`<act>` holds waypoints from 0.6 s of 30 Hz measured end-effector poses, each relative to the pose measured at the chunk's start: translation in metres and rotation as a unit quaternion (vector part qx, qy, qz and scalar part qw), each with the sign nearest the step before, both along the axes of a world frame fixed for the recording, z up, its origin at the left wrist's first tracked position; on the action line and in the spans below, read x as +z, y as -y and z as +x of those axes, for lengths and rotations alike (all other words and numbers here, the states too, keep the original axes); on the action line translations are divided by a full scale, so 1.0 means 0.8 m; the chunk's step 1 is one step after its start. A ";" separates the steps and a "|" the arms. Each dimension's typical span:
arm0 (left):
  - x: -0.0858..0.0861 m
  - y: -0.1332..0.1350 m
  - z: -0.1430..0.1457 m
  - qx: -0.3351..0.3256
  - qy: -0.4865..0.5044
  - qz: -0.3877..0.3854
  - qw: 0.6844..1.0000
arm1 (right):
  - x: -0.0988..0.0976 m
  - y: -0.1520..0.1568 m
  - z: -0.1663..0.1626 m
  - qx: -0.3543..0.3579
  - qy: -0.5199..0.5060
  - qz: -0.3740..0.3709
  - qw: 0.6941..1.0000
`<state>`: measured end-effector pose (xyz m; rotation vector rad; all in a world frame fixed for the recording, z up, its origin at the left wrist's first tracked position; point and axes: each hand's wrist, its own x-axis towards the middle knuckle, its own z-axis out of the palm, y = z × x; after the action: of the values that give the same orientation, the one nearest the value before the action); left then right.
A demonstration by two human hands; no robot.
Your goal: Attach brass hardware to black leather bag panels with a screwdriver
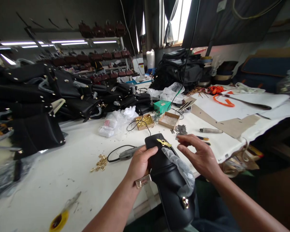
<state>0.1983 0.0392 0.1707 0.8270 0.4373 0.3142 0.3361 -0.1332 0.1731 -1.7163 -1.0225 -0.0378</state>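
Observation:
My left hand (143,160) grips the left edge of a black leather handbag (170,180), its thumb lying on top near the upper end. A plastic-wrapped handle (180,167) runs along the bag, with a gold fitting (185,202) at its lower end. At the upper end, a strip of yellow tape (163,142) sits at the handle's other fitting. A metal clasp piece (143,181) sticks out beside my left wrist. To the right of the bag, my right hand (199,153) hovers with thumb and fingers apart, holding nothing. The bag hangs over the table's front edge.
Beyond the bag lie a box of gold hardware (144,122), a shallow cardboard box (169,120), and a grey corded tool (128,154). Loose gold pieces (100,163) and a yellow tape roll (59,221) are at left. Black bags (36,125) are piled behind. A grey-handled tool (210,130) lies right.

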 end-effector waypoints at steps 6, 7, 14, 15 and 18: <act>0.020 -0.009 0.018 0.085 0.029 -0.019 0.996 | -0.074 0.077 -0.037 0.000 -0.009 -0.038 0.999; 0.022 -0.009 0.022 0.096 0.034 -0.023 0.995 | -0.093 0.084 -0.041 0.004 0.004 -0.073 0.997; 0.020 0.005 0.051 0.098 0.044 -0.048 0.993 | -0.137 0.048 -0.022 -0.156 0.100 -0.094 0.978; 0.019 0.005 0.053 0.097 0.043 -0.050 0.993 | -0.129 0.042 -0.018 -0.143 0.098 -0.094 0.980; 0.017 0.001 0.058 0.095 0.052 -0.051 0.993 | -0.104 0.032 -0.009 -0.100 0.077 -0.082 0.989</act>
<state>0.2444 0.0383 0.1841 0.6674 0.4310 0.5053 0.3292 -0.1585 0.0898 -1.9868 -0.9842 -0.2236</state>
